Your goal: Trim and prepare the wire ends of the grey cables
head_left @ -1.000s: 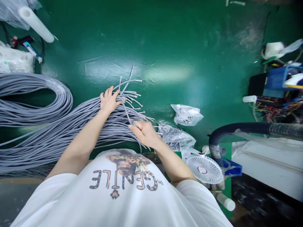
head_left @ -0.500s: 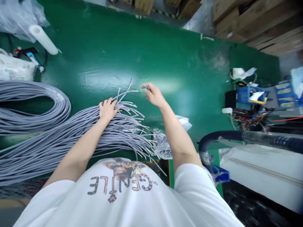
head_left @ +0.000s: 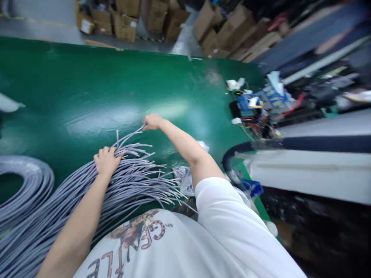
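Observation:
A thick bundle of grey cables [head_left: 139,181] lies across the green table, its cut ends fanned out toward the right. My left hand [head_left: 106,160] rests flat on the upper edge of the bundle, thumb spread from the fingers. Beyond it, my right hand [head_left: 152,122] is closed on the ends of a few grey cables [head_left: 131,134] that stretch out from the bundle. The fingertips hide the very ends, so whether anything else is in that hand cannot be seen.
A coil of grey cable [head_left: 37,181] lies at the left. Beside the fanned ends is a clear plastic bag [head_left: 185,179] of small grey pieces. A dark padded tube [head_left: 236,150] curves in at the right, near a blue bin [head_left: 252,187]. Cardboard boxes [head_left: 124,25] stand beyond the table.
The view has swung to the right. My right hand, earlier apart from the bundle with something small and grey in its fingers, now grips cable ends. My left hand stays on the bundle.

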A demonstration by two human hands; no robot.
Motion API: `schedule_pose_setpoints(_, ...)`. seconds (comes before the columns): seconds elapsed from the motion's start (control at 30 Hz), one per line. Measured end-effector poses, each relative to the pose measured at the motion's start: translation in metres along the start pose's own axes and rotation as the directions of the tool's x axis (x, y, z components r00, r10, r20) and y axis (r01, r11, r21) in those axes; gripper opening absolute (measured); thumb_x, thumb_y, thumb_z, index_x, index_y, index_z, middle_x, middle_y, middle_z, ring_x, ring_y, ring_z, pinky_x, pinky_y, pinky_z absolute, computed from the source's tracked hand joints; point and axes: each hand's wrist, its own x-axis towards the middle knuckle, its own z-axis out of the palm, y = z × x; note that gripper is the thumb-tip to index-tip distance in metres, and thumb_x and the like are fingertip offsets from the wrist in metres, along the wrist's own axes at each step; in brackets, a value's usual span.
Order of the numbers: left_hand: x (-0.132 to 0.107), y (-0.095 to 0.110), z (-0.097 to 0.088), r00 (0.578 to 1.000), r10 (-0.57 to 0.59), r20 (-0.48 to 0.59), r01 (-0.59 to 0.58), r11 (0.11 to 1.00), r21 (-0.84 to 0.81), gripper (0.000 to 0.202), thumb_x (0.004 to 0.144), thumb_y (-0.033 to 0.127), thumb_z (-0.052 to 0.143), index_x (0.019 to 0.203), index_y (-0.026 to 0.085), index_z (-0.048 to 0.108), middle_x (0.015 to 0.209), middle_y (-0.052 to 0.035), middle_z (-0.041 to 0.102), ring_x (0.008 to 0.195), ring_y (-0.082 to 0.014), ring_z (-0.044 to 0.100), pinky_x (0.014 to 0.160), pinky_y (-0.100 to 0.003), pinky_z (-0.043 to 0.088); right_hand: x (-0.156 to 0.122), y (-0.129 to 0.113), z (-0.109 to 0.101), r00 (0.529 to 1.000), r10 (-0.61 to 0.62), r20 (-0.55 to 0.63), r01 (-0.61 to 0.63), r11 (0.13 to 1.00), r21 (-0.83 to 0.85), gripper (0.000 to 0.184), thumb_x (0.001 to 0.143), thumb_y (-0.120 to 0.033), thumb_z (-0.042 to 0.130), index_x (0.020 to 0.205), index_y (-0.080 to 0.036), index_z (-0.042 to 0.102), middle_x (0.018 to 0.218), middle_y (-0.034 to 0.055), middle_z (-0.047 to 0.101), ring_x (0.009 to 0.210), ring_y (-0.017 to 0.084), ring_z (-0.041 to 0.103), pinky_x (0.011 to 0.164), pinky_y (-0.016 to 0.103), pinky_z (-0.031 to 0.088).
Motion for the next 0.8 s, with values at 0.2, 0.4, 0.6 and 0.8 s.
schedule_pose_setpoints(0.2,0.014,0.005,-0.013,0.991,0.048,0.126,-0.055,0.997,0.056,0.072,0.079,0.076,0.034,0.108,0.017,0.065,0.104,-0.0183,0.062,0.100,-0.0359,0.055,0.077,-0.043,0.044,-0.127,-0.034,0.015,0.995,-0.073,-0.073,0.082,0.989,0.126,0.046,0.090,-0.052,0.048,0.076,-0.014,0.071,0.070,0.0042,0.067,0.061,0.012,0.053,0.055,0.023,0.028)
schedule_pose_setpoints(0.4,0.008,0.005,-0.017,0.981,0.050,0.187,-0.065,0.995,0.078,0.068,0.081,0.071,0.032,0.110,0.018,0.062,0.107,-0.0184,0.062,0.102,-0.0361,0.057,0.079,-0.043,0.046,-0.203,-0.132,0.057,0.977,-0.031,-0.213,0.107,0.928,0.356,0.045,0.089,-0.049,0.052,0.062,-0.015,0.061,0.054,-0.0027,0.048,0.052,0.008,0.037,0.052,0.023,0.019)
schedule_pose_setpoints(0.6,0.004,0.010,-0.018,0.978,0.045,0.201,-0.055,0.998,0.044,0.069,0.082,0.071,0.026,0.107,0.018,0.064,0.105,-0.0188,0.063,0.100,-0.0362,0.060,0.079,-0.044,0.047,-0.284,-0.144,0.069,0.964,-0.088,-0.250,0.256,0.553,0.793,0.046,0.086,-0.052,0.054,0.057,-0.017,0.053,0.050,-0.0034,0.045,0.051,0.009,0.044,0.050,0.021,0.029)
schedule_pose_setpoints(0.8,-0.004,0.016,-0.023,0.988,-0.007,0.156,0.005,1.000,0.018,0.072,0.078,0.074,0.032,0.108,0.018,0.066,0.105,-0.0213,0.064,0.099,-0.0392,0.060,0.076,-0.046,0.047,-0.380,-0.098,0.104,0.934,0.311,-0.174,0.099,0.243,0.965,0.048,0.090,-0.058,0.039,0.064,-0.019,0.049,0.047,-0.0034,0.047,0.040,0.009,0.046,0.042,0.020,0.035)
